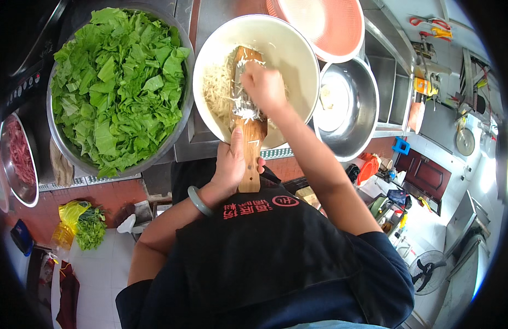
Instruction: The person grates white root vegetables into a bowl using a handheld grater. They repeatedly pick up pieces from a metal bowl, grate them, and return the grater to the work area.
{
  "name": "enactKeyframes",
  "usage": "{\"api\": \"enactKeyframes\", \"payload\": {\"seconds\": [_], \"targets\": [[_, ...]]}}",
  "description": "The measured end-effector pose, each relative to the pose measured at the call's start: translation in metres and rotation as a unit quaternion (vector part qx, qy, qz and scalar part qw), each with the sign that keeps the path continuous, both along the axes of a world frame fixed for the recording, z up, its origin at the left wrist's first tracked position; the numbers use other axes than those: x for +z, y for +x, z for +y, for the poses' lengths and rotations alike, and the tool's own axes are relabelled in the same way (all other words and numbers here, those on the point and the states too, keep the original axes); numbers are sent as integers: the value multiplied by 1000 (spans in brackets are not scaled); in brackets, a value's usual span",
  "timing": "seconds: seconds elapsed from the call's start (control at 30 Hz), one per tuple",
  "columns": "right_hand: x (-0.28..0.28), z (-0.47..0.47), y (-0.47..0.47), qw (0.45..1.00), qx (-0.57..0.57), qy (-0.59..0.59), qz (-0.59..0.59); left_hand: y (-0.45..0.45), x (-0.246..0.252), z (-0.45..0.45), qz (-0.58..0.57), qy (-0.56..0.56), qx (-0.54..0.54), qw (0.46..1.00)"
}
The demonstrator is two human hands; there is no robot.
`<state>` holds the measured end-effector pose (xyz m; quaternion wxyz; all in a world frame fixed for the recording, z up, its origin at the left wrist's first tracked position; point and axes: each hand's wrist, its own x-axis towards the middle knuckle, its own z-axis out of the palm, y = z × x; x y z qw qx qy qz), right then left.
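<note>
My left hand (232, 162) grips the handle of a wooden grater (251, 144), whose metal grating plate rests over a large cream-coloured basin (297, 103). My right hand (265, 86) is closed in a fist on the grating plate; whatever it may hold is hidden by the fingers. Pale shreds (217, 88) lie heaped in the left part of the basin, and white shreds cling to the grater's plate and wood. A steel bowl (363, 103) to the right of the basin contains a pale peeled piece (328, 96).
A big steel bowl (189, 98) of chopped leafy greens (118, 90) stands left of the basin. Farther left are a bowl of sliced raw meat (19, 150) and a cloth (61, 164). A pink plastic colander (340, 28) sits behind, with a steel sink (381, 90) at the right.
</note>
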<state>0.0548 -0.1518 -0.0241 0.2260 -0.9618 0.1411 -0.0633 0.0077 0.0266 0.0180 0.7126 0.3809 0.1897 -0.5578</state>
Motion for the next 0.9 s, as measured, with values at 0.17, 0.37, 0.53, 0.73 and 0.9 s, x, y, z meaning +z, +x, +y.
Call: {"api": "enactKeyframes", "payload": {"seconds": [0.17, 0.37, 0.53, 0.73, 0.9], "targets": [[-1, 1, 3, 998, -19, -3, 53, 1, 0, 0, -12, -8, 15, 1000], [-11, -10, 22, 995, -13, -28, 96, 2, 1, 1, -25, 7, -5, 1000], [-16, -29, 33, 987, -54, 60, 140, 2, 3, 1, -25, 8, -9, 1000], [-2, -33, 22, 977, -60, 134, 155, 2, 3, 2, -16, -2, 1, 1000], [13, -22, 21, 979, -35, 127, 158, 1, 1, 1, -13, 12, 5, 1000]]}}
